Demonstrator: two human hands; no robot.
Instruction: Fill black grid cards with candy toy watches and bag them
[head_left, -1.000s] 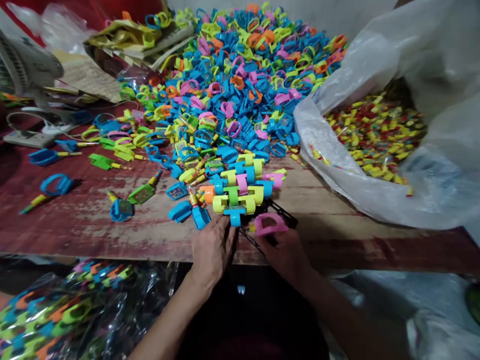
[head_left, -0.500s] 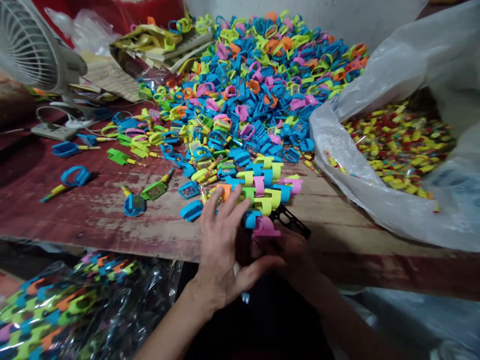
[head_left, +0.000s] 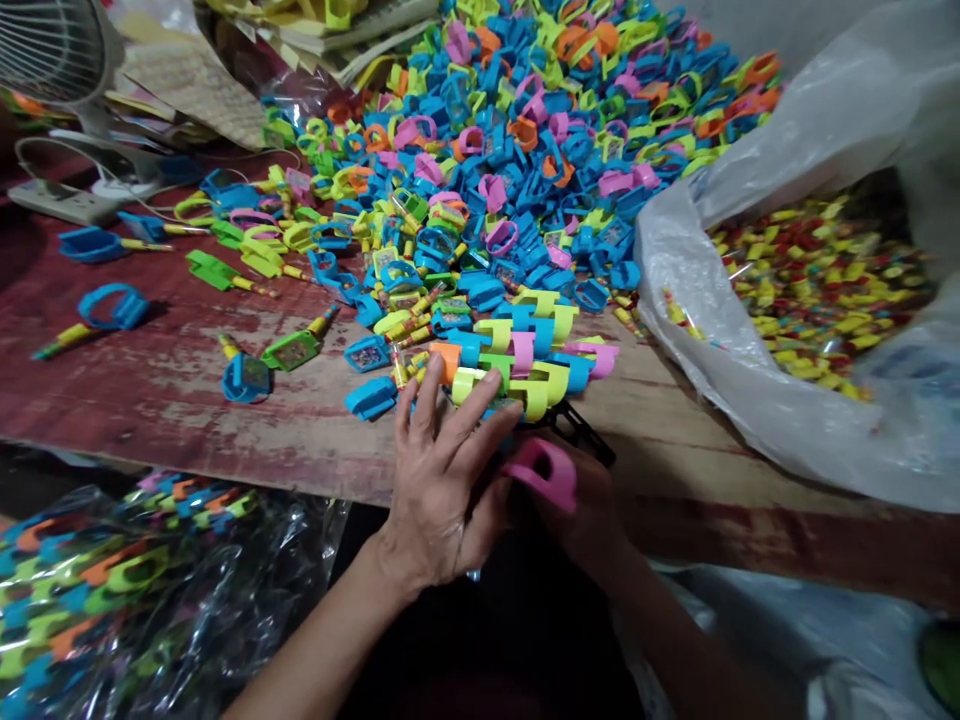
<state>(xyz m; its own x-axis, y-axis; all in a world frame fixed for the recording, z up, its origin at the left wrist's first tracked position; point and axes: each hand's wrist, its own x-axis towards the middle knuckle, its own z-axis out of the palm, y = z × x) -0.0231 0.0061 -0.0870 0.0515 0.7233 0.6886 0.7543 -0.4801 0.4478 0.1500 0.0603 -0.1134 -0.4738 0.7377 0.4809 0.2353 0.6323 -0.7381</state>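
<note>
A cluster of bright plastic rings [head_left: 517, 350], packed in rows on a black frame [head_left: 581, 432], lies at the table's front edge. My left hand [head_left: 442, 470] rests against the cluster's near left side, its fingers spread over the nearest rings. Just right of it, my right hand [head_left: 585, 510] is closed on a pink ring [head_left: 551, 472], held apart from the rows. Part of the right hand is in shadow and behind the ring. Blue ring toys [head_left: 371, 397] lie left of the cluster.
Behind is a large heap of coloured rings [head_left: 510, 180]. A white sack [head_left: 675, 260] of small yellow and red pieces stands right. A fan [head_left: 52, 50] is back left; a clear bag [head_left: 247, 600] lies below the table edge.
The pink ring has come away from the rows toward me and turned, held in my right hand. My left hand has shifted slightly over the near rings. The whole view has tilted lower.
</note>
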